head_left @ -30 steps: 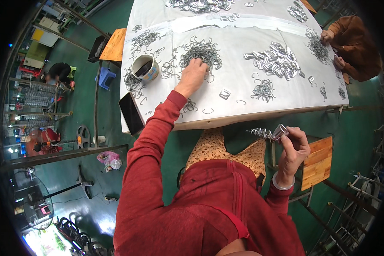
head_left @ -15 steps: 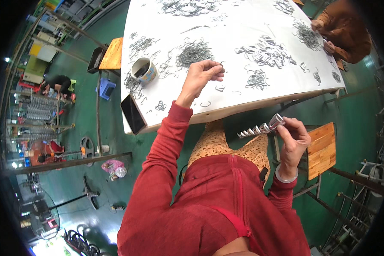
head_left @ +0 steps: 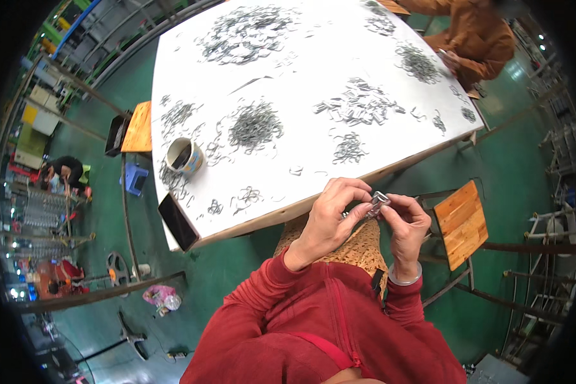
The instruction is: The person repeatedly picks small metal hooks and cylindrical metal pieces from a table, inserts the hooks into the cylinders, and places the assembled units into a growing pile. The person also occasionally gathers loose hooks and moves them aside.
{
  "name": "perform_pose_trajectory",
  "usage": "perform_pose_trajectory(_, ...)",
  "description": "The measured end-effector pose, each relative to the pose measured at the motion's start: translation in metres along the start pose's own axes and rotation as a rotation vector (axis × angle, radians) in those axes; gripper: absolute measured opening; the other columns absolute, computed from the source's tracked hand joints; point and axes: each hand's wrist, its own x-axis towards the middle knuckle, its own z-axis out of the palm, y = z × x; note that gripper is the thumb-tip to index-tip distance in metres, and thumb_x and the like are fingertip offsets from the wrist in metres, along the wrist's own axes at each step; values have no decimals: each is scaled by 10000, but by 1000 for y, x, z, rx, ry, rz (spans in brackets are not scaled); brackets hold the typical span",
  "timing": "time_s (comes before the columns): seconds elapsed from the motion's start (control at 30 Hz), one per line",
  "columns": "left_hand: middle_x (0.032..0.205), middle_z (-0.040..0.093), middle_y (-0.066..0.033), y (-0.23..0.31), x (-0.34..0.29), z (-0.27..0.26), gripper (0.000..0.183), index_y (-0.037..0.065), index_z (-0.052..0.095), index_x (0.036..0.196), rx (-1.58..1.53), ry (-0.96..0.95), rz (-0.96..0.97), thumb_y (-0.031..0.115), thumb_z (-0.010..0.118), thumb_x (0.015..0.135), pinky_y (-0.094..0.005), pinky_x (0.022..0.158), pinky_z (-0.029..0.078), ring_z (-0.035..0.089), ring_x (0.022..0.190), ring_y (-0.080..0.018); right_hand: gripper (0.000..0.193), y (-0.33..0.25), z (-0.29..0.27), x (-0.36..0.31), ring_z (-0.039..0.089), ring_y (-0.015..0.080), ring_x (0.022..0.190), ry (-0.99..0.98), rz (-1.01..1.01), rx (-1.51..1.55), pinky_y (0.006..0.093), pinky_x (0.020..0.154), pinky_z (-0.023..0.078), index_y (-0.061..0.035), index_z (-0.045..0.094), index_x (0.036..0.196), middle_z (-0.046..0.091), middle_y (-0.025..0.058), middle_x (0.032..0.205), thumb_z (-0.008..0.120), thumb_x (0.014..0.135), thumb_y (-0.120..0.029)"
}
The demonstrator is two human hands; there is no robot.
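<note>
In front of my body, just off the table's near edge, my two hands meet around a shiny silver metal piece (head_left: 379, 199) with linked, ring-like parts. My right hand (head_left: 408, 232) pinches it between thumb and fingers. My left hand (head_left: 329, 221) is closed against its other side, thumb and fingertips pressed together; what they hold is hidden. Across the white-covered table (head_left: 301, 96) lie a heap of dark wire hooks (head_left: 255, 125), a heap of flat silver clips (head_left: 360, 104) and a smaller heap of hooks (head_left: 349, 148).
A cup (head_left: 195, 161) and a dark phone (head_left: 178, 222) occupy the table's left side. A larger metal heap (head_left: 246, 35) lies far back. Wooden stools (head_left: 461, 224) flank the table. At the far right, a person in brown (head_left: 483, 41) works at the table.
My left hand has come from over the table, where it pinched a small dark hook, down to the silver piece in my right hand. My right hand has shifted slightly left; the view has turned.
</note>
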Motion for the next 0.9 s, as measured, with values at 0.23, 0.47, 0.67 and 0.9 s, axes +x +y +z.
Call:
perform_pose_trajectory(0.23, 1019, 587, -110, -20, 5, 17, 130, 16, 586, 920, -36, 8, -72, 13, 624, 796, -339, 815, 448, 553, 943, -252, 192, 4, 5, 15, 602, 89, 752, -83, -164, -171, 201, 661, 491, 22, 660, 933, 621, 46, 860, 636, 762, 104)
perform_pose_trajectory(0.47, 1036, 590, -90, -48, 0, 7, 117, 8, 555, 1002, -398, -199, -198, -13, 501, 900, -268, 819, 455, 545, 927, -146, 138, -3, -29, 86, 592, 122, 627, -196, 17, -97, 214, 543, 479, 49, 674, 928, 613, 68, 753, 635, 811, -15)
perform_pose_trajectory(0.67, 976, 625, -105, -43, -1, 7, 159, 2, 594, 966, -201, -197, -127, -59, 572, 821, -285, 755, 494, 604, 878, -191, 229, 96, -41, 266, 608, 166, 626, 32, -94, -578, 272, 585, 492, 6, 677, 961, 659, 112, 763, 667, 791, -147)
perform_pose_trajectory(0.9, 965, 632, -87, -48, -9, 12, 156, 0, 593, 935, -196, -196, -50, -72, 596, 797, -297, 755, 486, 597, 889, -199, 252, 145, -64, 309, 640, 322, 775, 45, -254, -1028, 374, 724, 507, 15, 675, 955, 650, 211, 800, 675, 717, -70)
